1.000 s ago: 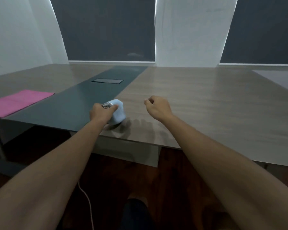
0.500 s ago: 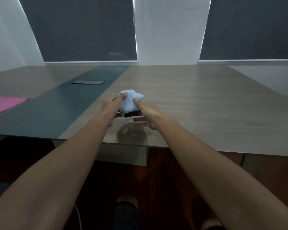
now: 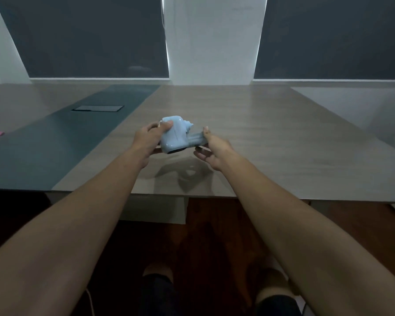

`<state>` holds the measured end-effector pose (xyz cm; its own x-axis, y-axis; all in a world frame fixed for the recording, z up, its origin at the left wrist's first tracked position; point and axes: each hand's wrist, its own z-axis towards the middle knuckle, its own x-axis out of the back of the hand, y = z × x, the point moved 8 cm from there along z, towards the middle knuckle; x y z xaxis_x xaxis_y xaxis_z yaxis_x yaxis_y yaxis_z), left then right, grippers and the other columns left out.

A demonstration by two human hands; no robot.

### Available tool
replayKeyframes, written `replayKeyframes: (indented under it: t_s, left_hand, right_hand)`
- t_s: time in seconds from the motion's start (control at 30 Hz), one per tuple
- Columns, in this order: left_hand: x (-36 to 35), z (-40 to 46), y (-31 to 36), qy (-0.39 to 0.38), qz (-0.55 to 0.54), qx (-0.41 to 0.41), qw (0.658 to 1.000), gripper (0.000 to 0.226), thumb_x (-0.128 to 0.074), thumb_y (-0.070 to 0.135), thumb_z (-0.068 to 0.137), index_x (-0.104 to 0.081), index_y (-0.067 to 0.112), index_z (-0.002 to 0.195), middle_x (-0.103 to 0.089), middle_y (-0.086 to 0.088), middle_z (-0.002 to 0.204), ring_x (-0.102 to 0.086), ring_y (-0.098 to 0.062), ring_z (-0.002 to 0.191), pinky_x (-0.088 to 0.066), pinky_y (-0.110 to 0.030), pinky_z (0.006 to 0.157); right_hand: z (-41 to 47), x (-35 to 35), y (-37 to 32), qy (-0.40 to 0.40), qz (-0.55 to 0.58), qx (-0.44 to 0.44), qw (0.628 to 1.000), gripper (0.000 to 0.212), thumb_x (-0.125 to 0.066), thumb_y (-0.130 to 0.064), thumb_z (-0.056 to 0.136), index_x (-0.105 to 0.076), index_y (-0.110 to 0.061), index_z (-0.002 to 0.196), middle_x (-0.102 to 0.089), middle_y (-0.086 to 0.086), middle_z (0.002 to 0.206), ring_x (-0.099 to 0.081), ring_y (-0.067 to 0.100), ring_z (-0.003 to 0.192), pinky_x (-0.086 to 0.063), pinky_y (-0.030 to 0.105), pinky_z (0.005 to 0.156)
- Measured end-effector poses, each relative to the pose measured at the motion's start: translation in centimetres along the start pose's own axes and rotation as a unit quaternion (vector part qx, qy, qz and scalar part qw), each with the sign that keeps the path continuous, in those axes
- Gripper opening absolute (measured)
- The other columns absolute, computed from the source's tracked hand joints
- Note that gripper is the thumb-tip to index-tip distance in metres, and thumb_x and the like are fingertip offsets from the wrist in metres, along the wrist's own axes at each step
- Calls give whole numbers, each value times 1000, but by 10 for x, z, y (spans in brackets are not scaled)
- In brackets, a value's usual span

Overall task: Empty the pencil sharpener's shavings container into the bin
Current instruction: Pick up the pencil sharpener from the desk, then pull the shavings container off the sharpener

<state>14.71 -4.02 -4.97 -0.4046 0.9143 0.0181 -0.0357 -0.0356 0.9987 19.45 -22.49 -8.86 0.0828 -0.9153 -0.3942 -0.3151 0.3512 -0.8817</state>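
Left hand (image 3: 147,139) grips pale blue sharpener (image 3: 175,136), now lifted off the surface (image 3: 271,137). At its 3 o'clock, right hand (image 3: 211,148) pinches the shavings container (image 3: 195,140), newly slid partway out. No bin visible; carrying comes next.

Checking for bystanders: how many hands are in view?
2. The left hand grips the blue sharpener; the right hand grips its grey container.

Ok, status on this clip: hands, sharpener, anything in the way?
Left hand grips sharpener above table. Right hand pulling shavings container out sideways. No bin visible; nothing in the way.
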Motion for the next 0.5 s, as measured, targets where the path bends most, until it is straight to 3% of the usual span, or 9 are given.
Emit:
replayKeyframes:
  t_s: [0.1, 0.27, 0.37, 0.5]
  left_hand:
    - [4, 0, -4, 16, 8, -7, 1000, 45, -78, 33, 76, -61, 15, 114, -66, -7, 112, -65, -20, 87, -58, -33, 65]
    - [2, -6, -10, 48, 65, -46, 996, 49, -85, 25, 69, -59, 17, 110, -69, -6, 101, -64, -19, 87, -53, -34, 73]
    - [3, -10, -13, 77, 116, -72, 988, 54, -87, 26, 61, -60, 21, 107, -67, -10, 107, -66, -22, 91, -56, -38, 85]
    - [0, -17, -14, 86, 145, -87, 982, 54, -87, 20, 61, -57, 21, 106, -64, -9, 106, -64, -22, 89, -56, -38, 86]
  right_hand:
    - [4, 22, -7, 27, 19, 10, 999, 31, -65, -28, 94, -55, -3, 109, -59, 10, 90, -61, 24, 74, -54, 38, 81]
    - [9, 51, -15, 61, 44, 28, 997, 26, -75, -20, 86, -60, -1, 96, -63, 21, 109, -67, 28, 78, -59, 39, 81]
    - [8, 62, -21, 73, 50, 36, 995, 44, -80, -16, 80, -60, 4, 114, -64, 23, 113, -69, 29, 81, -61, 38, 75]
    - [1, 68, -31, 62, 41, 55, 996, 56, -83, -13, 74, -57, 5, 121, -62, 25, 118, -70, 32, 88, -62, 38, 73]
